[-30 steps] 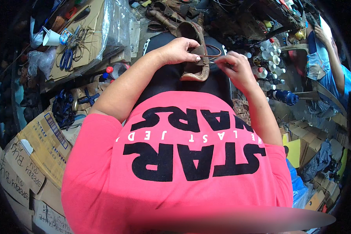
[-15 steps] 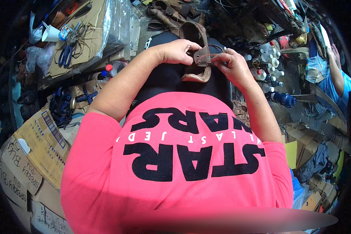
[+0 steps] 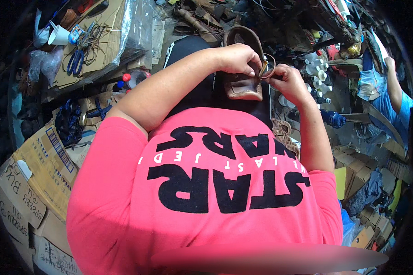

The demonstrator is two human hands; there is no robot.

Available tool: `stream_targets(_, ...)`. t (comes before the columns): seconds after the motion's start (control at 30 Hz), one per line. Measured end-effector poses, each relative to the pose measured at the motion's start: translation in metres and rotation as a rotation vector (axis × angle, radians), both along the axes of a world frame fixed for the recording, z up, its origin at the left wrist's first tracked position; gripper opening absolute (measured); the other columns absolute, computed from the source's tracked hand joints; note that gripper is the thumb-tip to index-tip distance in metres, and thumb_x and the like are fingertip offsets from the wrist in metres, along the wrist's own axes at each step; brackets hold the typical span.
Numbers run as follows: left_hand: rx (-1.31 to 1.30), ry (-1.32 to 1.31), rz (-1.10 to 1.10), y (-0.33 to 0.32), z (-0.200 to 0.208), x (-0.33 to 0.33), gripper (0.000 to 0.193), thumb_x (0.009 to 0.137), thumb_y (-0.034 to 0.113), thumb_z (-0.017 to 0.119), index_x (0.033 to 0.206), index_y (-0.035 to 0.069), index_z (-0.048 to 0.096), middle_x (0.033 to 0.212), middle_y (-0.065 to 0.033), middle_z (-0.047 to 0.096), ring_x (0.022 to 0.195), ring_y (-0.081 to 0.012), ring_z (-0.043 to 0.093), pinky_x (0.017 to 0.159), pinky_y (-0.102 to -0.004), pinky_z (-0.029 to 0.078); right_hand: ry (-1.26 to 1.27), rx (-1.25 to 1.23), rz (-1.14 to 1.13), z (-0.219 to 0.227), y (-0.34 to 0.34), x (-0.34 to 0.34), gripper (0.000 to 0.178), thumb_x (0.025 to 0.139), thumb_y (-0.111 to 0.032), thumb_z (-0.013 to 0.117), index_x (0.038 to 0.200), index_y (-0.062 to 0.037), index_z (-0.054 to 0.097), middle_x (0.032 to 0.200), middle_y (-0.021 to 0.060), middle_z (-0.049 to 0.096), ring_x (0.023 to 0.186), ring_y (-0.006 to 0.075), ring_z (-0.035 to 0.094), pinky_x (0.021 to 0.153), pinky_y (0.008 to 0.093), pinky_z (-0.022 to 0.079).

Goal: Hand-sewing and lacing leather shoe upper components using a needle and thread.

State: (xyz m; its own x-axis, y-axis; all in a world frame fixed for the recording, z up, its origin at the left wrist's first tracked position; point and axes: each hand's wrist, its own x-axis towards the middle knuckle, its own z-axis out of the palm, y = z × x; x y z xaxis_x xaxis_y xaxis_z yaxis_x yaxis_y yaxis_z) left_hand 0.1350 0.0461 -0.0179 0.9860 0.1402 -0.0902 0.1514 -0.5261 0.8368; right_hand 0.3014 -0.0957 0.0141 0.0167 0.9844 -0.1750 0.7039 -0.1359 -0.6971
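A brown leather shoe [image 3: 244, 87] rests over my black-clad lap, its toe toward me and its opening facing away. My left hand [image 3: 239, 59] reaches across the opening, fingers closed on the shoe's right edge. Beside that edge my right hand [image 3: 289, 82] pinches a thin brown lace [image 3: 273, 64], which bends in a loop up to the shoe. Where exactly the lace enters the leather is hidden by my fingers.
Scissors [image 3: 76, 62] with blue handles lie on cardboard at the far left, near a white cup [image 3: 58, 35]. Several bottles [image 3: 315, 68] stand to the right. Cardboard boxes [image 3: 43, 169] are stacked at left. Another person in a blue shirt [image 3: 397, 98] sits at the far right.
The shoe has turned, its side flap with eyelets swinging out of sight and its toe top now showing. My left hand has shifted right; my right hand has moved slightly right and down.
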Motion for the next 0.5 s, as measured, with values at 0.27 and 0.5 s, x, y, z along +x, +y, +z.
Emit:
stream_targets(0.27,0.13,0.09,-0.031,0.002,0.009,0.028,0.031,0.067,0.013,0.075,0.097,0.007,0.069,0.089,-0.0109,0.069,0.081,-0.0221,0.066,0.073,-0.0323,0.051,0.602,-0.221,-0.172,-0.037,-0.01,0.023,0.009,0.08,-0.005,0.068,0.087,-0.0033,0.063,0.086,-0.0009,0.063,0.08,0.0057,0.056,0.076,0.0217,0.045)
stream_targets(0.5,0.082,0.098,-0.044,0.003,0.009,0.036,0.032,0.066,0.014,0.077,0.095,0.007,0.07,0.088,-0.0101,0.07,0.08,-0.022,0.066,0.073,-0.0326,0.051,0.646,-0.3,-0.102,-0.046,-0.007,0.047,0.016,0.082,-0.011,0.068,0.096,-0.0044,0.066,0.092,-0.0014,0.065,0.088,0.0084,0.056,0.086,0.0262,0.042)
